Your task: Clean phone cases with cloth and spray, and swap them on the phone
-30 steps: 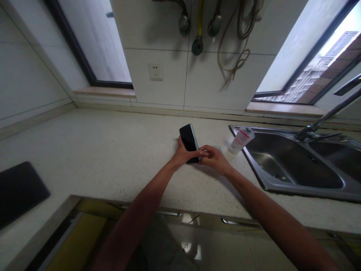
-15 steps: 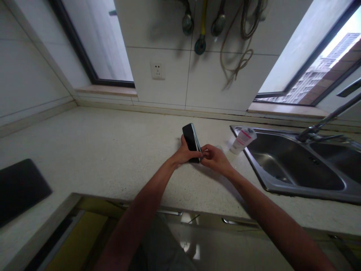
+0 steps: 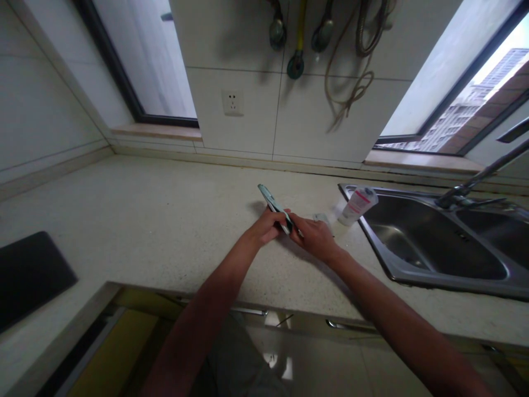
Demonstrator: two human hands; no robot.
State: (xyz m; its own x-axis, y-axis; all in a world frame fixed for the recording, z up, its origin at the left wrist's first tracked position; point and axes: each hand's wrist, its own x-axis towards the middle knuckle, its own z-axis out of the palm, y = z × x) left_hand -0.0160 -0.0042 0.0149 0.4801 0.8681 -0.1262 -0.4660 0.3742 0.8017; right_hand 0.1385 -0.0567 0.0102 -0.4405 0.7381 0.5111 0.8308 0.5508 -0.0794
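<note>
Back wall (image 3: 252, 129): pale tile with dark joints; it carries a white socket (image 3: 232, 103), a yellow pipe (image 3: 302, 27) and a coiled hose (image 3: 360, 30). Left window (image 3: 144, 60) and right window (image 3: 425, 77): dark frames; buildings (image 3: 465, 118) show beyond the latter. Counter (image 3: 185, 220): pale, speckled; a steel double sink (image 3: 438, 237) with tap (image 3: 457, 193) sits at right. Yellow cabinet (image 3: 118, 353) stands below, left. Lighting: daylight, dim indoors.

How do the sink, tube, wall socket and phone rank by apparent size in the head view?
1. The sink, cut off at the right edge
2. The tube
3. The wall socket and phone: too close to rank, the phone being partly hidden
</note>
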